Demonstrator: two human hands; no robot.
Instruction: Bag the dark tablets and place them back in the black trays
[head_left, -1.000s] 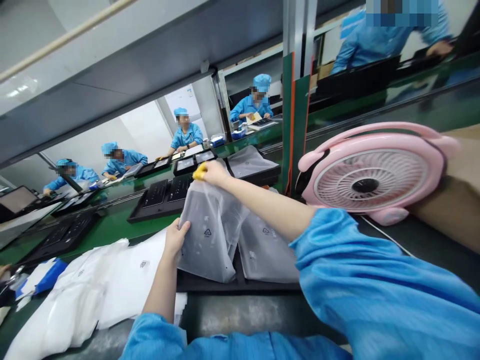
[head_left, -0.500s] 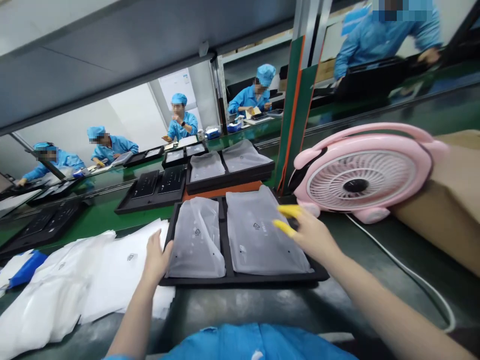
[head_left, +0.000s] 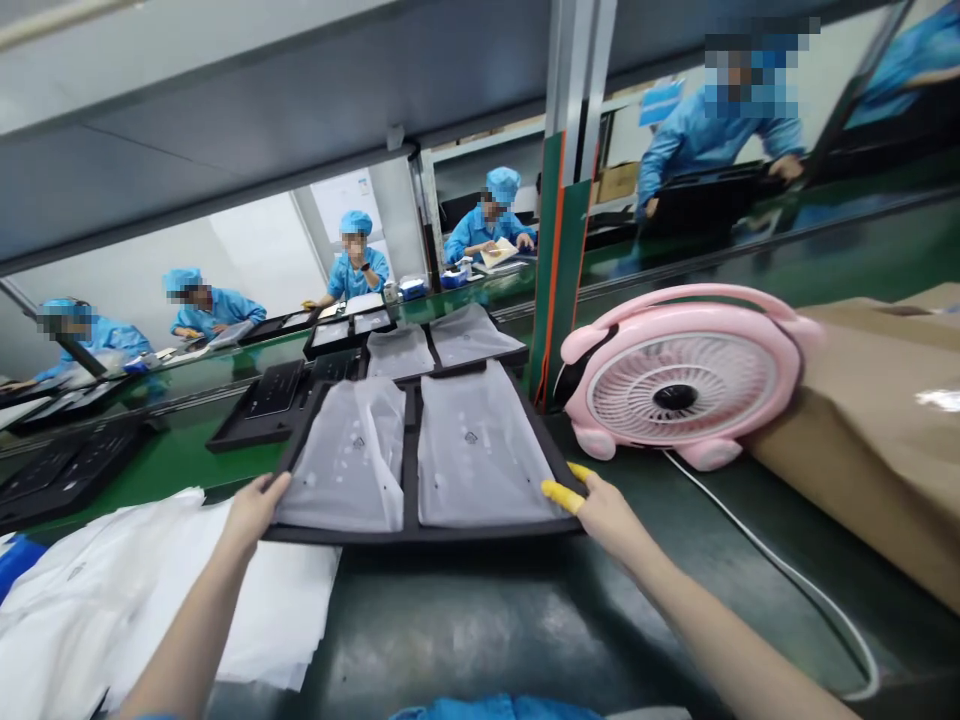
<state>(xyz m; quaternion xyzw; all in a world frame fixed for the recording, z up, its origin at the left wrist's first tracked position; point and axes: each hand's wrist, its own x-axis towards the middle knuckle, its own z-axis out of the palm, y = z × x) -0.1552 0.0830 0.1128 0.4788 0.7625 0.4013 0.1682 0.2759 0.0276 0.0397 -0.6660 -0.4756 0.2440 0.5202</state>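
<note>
Two frosted bags (head_left: 487, 465) lie side by side in a black tray (head_left: 410, 450) at the centre of the frame, one on each side of its middle divider; the left bag is creased along its right side. The left hand (head_left: 251, 515) grips the tray's near left corner, and the right hand (head_left: 604, 508) grips the near right corner, with yellow covers (head_left: 562, 497) on two fingers. The tray's near edge is up off the table (head_left: 450, 620), a shadow below it; whether its far edge touches the second tray (head_left: 513, 359) just behind, which also bears bags, I cannot tell. A pile of white sheets (head_left: 277, 610) spreads over the lower left, partly behind the left forearm. Left of centre, a dark tray (head_left: 225, 440) holds dark panels (head_left: 276, 388). Right of centre, a pink fan (head_left: 806, 340) stands near a green post (head_left: 551, 270), its white cord (head_left: 780, 555) running to the lower right, and a carton (head_left: 885, 400) fills the right edge. Across the upper part, people in blue (head_left: 232, 310) sit or stand at the line.
</note>
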